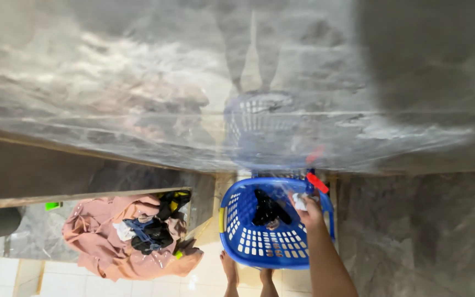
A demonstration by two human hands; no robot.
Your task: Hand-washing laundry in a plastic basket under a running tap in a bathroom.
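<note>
While a blue laundry basket (265, 242) stands on the tiled floor (6, 275) at the person's bare feet, the right hand (310, 212) is closed on a white cloth (300, 202) at its rim, above a dark garment (268, 209) inside. The left hand is out of view. Lifting straight up would likely keep the cloth from snagging; pink clothes (105, 242) lie heaped nearby.

A laundry basket (259, 236) stands on the floor (413, 231) just before the person's feet (247, 273), with a garment (269, 209) inside. A pile of clothes (133, 234) lies to its left, against the wall (193, 82).
</note>
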